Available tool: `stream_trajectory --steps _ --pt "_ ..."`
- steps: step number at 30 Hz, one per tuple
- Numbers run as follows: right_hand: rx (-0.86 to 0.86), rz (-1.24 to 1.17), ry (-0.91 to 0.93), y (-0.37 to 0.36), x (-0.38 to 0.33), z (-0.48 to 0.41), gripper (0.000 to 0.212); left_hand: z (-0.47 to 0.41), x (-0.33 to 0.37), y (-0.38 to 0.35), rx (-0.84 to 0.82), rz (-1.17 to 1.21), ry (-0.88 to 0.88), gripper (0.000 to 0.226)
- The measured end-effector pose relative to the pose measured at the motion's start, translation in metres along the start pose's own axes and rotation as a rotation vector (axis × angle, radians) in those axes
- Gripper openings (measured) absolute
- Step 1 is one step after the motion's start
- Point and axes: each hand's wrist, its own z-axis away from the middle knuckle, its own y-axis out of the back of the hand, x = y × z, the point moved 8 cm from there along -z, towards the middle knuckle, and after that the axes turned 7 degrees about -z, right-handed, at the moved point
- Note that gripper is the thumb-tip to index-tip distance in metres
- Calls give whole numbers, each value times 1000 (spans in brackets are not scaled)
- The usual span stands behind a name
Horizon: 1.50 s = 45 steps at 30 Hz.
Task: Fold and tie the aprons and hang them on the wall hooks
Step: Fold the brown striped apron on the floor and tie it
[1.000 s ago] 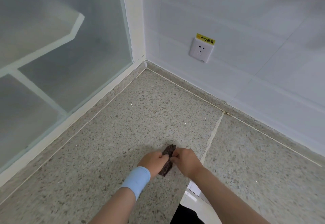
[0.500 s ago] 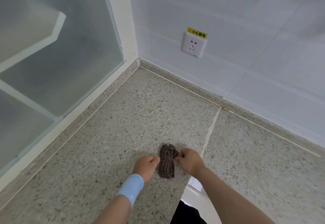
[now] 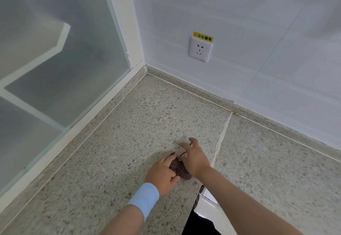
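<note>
Small dark brown patterned apron bundle [image 3: 180,169] sits on the speckled stone tabletop [image 3: 144,120], near its front edge, squeezed between both hands. Left hand [image 3: 163,172], the one with the light blue wristband [image 3: 145,198], has its fingers curled over the bundle's left side. Right hand [image 3: 195,159] is up against the other side with fingers spread forward. A thin dark tie [image 3: 181,154] loops by its thumb, but I can't tell if it's actually pinching it.

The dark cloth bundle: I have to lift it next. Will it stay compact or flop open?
Probably soft and light: the left hand grips the cloth bundle whole. It may loosen if lifted now, since its thin string looks slack.
</note>
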Motion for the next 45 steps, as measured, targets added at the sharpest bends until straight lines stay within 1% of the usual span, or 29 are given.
stream_trajectory --steps 1,2,3,4,6,8,11,14,17,18,20,21,22,24,25,26,28,30,31,33,36,38,41,42,45 --pt "70 52 35 8 -3 9 31 0 0 -1 29 32 37 46" --pt "122 77 54 12 -5 20 21 1 -1 -3 41 75 88 46" --pt "133 93 44 13 -5 31 13 2 -2 -5 38 123 143 45" --pt "116 104 16 11 -3 41 12 2 -1 -8 25 164 187 45" --pt "77 27 -52 -1 7 55 16 4 3 -13 -4 204 233 43" --pt "100 -143 -101 -8 19 60 20 7 10 -17 -14 212 236 38" --pt "109 -316 -132 -9 28 52 23 14 13 -20 -24 234 241 35" --pt "82 -395 -132 -10 30 47 19 16 9 -11 37 264 259 31" --pt "86 -411 -145 -13 34 44 21 13 -1 6 167 429 340 16" --pt "92 -426 -154 -13 37 43 23 11 -6 7 178 477 361 18" --pt "90 -456 -163 -15 41 41 24 0 -12 6 127 522 358 37" --pt "84 -461 -159 -15 41 39 23 -6 -14 5 88 503 341 41" --pt "77 -465 -155 -16 42 38 22 -14 -15 3 52 463 309 39" --pt "57 -466 -153 -17 42 35 21 -25 -20 -1 -30 313 279 24" --pt "42 -451 -148 -17 42 33 19 -28 -23 0 -49 222 276 21" --pt "25 -426 -139 -17 42 31 17 -30 -25 2 -40 156 261 22" --pt "-7 -364 -121 -15 42 26 14 -36 -23 10 -1 119 183 21" --pt "-32 -294 -91 -11 41 20 12 -38 -16 15 -15 163 109 20" --pt "-40 -272 -74 -8 39 17 12 -38 -15 17 -31 208 104 21" --pt "-66 -217 -37 -4 36 10 11 -39 -19 16 -70 289 132 21" --pt "-129 -120 8 -3 32 2 12 -38 -27 3 -185 345 182 22" --pt "-144 -145 5 -2 33 -3 14 -38 -30 -2 -203 321 197 21" --pt "-141 -189 -11 0 35 -8 19 -36 -32 -1 -155 253 230 26" --pt "-148 -200 -22 -1 36 -9 18 -35 -33 -2 -143 270 253 29" --pt "-166 -251 -61 -5 42 -11 10 -35 -33 -9 -136 480 306 40"
